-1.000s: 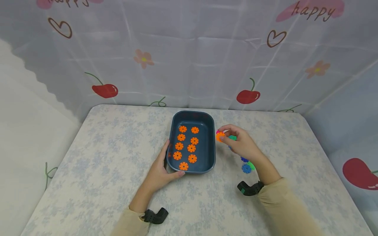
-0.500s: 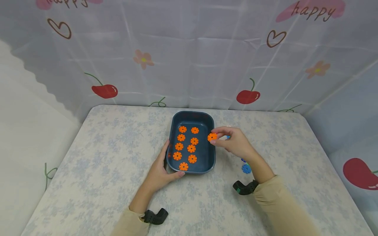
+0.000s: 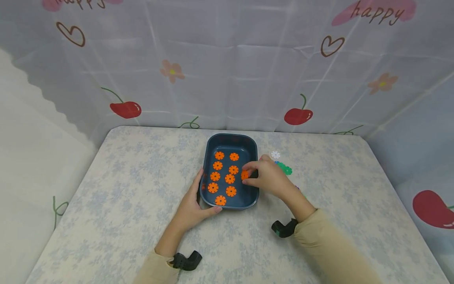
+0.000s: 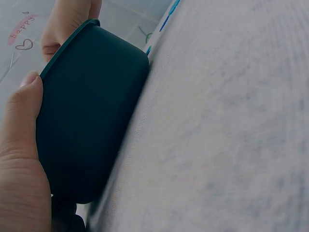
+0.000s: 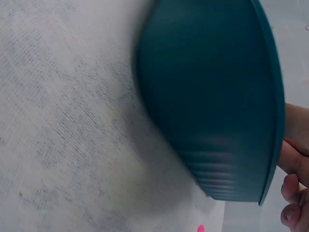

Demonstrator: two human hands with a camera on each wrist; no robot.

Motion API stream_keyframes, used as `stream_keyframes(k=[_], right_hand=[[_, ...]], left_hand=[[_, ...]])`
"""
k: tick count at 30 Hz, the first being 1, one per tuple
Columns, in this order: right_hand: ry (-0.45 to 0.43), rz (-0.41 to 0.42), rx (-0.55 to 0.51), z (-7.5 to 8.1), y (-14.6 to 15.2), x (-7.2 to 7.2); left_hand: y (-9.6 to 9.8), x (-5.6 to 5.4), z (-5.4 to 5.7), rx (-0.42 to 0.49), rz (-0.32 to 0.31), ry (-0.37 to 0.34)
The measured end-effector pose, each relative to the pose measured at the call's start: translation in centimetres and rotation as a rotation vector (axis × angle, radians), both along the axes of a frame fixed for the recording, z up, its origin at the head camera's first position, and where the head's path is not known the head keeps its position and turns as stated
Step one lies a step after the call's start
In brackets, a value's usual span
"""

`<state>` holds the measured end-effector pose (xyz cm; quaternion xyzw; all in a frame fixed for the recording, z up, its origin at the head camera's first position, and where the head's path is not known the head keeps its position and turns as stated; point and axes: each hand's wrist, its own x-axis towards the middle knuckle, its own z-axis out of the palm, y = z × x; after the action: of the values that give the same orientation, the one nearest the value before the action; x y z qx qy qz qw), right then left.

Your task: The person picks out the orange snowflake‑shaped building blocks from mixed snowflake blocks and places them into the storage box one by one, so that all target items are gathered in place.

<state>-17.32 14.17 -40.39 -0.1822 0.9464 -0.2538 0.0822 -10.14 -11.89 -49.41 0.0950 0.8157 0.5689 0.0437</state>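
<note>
A dark blue tray sits mid-table and holds several orange snowflake discs in two columns. My right hand reaches over the tray's right rim and pinches another orange disc low inside it. My left hand holds the tray's near-left corner, thumb along the front wall. The left wrist view shows the thumb against the tray's outer wall. In the right wrist view the tray's side fills the frame, with fingertips at its rim.
Loose discs lie on the table right of the tray: a white one and green ones, others partly hidden by my right arm. A pink piece shows in the right wrist view. A printed curtain walls the back.
My right hand carried an orange disc from the loose pile leftward over the tray rim and down into the tray. The left hand and tray stayed still.
</note>
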Motion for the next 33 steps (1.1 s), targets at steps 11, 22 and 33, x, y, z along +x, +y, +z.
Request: stream_keyframes(k=[11,22,33], right_hand=[[0.114,0.122,0.227,-0.9,-1.8,0.0],[0.090,0.150,0.284,-0.7,-2.3,-0.3],[0.050,0.129,0.247,-1.0,-2.2,-0.5]], left_hand=[[-0.1,0.0,-0.3,0.001,0.003,-0.009],[-0.1,-0.1,-0.4,0.003,-0.001,0.007],[0.0,0.0,0.0,0.001,-0.006,0.000]])
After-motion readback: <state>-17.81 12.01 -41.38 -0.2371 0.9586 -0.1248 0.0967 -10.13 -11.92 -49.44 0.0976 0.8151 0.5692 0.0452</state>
